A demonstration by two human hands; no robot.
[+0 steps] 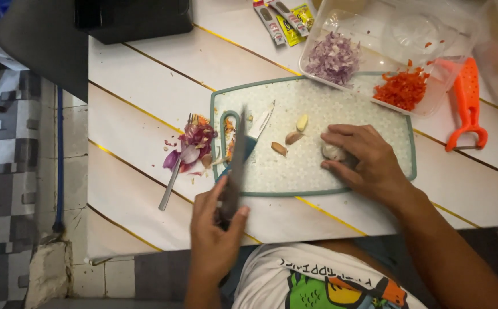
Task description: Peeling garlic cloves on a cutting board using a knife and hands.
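My left hand [216, 232] grips the dark handle of a large knife [234, 160], whose blade points away from me over the left end of a pale cutting board [369, 109] with a teal rim. Resting on the board, my right hand [366, 163] closes its fingers around a garlic bulb [332, 151]. Three loose garlic cloves [292, 137] lie on the board just left of that hand. A smaller knife [259, 127] lies on the board beside the big blade.
Purple onion peels [194, 144] and a fork [173, 180] lie left of the board. Behind the board, a clear container [375, 23] holds chopped purple onion [334, 57] and chopped red chili [400, 88]. An orange peeler [466, 109] lies at the right, with sachets [283, 20] and a black object [131, 17] at the back.
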